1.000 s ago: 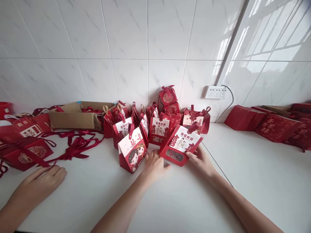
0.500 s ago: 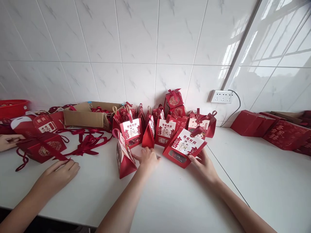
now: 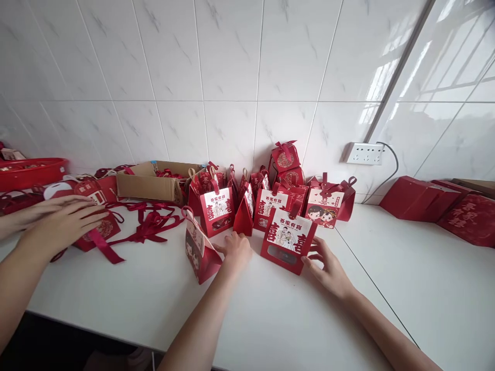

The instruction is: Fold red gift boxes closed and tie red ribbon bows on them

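Red box [image 3: 288, 241], long axis upright, front facing viewer, right hand [image 3: 330, 269] holding it (left hand [image 3: 236, 252], grip unclear)

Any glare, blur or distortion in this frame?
Head view: bright glare streaks the tiled wall at upper right; head view: tile joints fan outward toward the top, suggesting wide-angle distortion; head view: right hand and red gift box look fairly sharp.

Tub [image 3: 38, 179] cut off, left edge; patterned box [image 3: 472, 219], right edge. Co-worker's near hand [image 3: 60, 226] hides part of ribboned box [image 3: 110, 226]. Bag [image 3: 289, 234] contents, through window, unclear.
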The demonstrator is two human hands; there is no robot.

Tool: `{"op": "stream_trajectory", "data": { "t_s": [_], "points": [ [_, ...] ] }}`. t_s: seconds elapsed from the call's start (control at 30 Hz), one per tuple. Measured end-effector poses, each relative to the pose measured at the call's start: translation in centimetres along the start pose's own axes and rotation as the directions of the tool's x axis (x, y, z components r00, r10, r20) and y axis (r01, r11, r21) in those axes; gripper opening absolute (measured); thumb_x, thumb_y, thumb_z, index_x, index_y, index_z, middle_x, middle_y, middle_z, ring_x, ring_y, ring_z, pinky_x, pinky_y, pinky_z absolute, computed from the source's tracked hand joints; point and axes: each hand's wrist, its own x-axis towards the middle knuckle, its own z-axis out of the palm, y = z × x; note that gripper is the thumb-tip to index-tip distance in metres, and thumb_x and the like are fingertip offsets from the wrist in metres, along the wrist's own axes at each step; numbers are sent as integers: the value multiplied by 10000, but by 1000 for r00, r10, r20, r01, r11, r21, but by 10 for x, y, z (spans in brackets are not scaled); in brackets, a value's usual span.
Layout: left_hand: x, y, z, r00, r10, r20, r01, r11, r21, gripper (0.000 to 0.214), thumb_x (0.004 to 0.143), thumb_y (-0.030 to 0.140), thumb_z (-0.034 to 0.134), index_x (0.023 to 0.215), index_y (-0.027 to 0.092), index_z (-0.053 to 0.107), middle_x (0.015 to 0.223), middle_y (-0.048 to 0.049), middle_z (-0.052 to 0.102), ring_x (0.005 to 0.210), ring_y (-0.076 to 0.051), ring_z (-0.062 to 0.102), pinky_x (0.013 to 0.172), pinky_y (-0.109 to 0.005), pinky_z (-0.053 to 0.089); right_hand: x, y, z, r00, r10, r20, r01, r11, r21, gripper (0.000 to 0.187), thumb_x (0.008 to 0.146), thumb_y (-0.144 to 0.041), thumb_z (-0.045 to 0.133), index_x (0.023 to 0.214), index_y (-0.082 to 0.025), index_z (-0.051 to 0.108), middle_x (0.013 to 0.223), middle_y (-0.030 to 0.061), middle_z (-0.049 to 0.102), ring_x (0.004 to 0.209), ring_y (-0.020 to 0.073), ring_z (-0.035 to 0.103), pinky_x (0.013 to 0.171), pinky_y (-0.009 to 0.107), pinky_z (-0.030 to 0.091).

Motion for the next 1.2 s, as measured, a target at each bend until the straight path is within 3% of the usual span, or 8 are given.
{"op": "stream_trajectory", "data": {
  "t_s": [0.17,0.33,0.47,0.6,0.73,0.9,1.2],
  "points": [
    [-21,1,4,999,46,9,-46,999,-19,415,858,131,359,1235,103,532,1295,-240,498,1210,-367,437,960,-690,281,0,-1,0,1000,17,-4,-17,1000,-18,485,858,-488,494,1242,-226,354,1182,135,572,894,215,630,747,392,571],
    [-46,-16,13,992,125,10,-125,992,-28,530,887,302,403,1378,103,387,1496,-221,280,1381,-384,240,1033,-695,191,-1,-3,-2,998,46,34,-45,999,-25,475,856,-505,488,1228,-240,361,1178,126,577,804,206,639,638,365,569],
    [-53,-47,17,970,240,-34,-242,967,-83,501,890,352,419,1333,118,429,1469,-206,338,1388,-322,276,1091,-644,146,-1,-4,-2,999,44,31,-43,999,-25,487,851,-514,494,1237,-247,364,1203,120,559,790,202,641,623,355,565],
    [-53,-75,19,944,306,-128,-324,932,-160,367,888,318,423,1217,185,514,1395,-131,448,1319,-260,402,1139,-570,112,-1,-6,-1,999,37,26,-37,999,-21,479,862,-512,475,1244,-249,356,1221,121,535,790,191,637,659,359,567],
    [-49,-81,20,956,177,-234,-234,941,-244,294,857,213,422,1117,178,554,1274,-107,522,1243,-218,462,1147,-457,192,-3,-9,6,998,56,1,-56,998,6,505,842,-535,490,1224,-230,361,1101,116,575,778,202,637,661,372,570],
    [-48,-76,20,955,2,-295,-84,961,-265,342,795,164,453,1126,152,541,1218,-139,534,1212,-274,474,1107,-617,74,-8,-17,26,1000,10,8,-11,998,64,506,838,-528,503,1220,-231,357,1092,117,582,774,207,639,645,368,574],
    [-58,-73,24,959,0,-282,-78,961,-264,409,775,186,436,1175,163,520,1217,-132,547,1220,-267,460,1126,-601,76,-5,-29,55,992,14,123,-29,993,117,569,826,-553,492,1265,-229,329,928,87,630,713,224,654,597,361,575]
  ]
}}
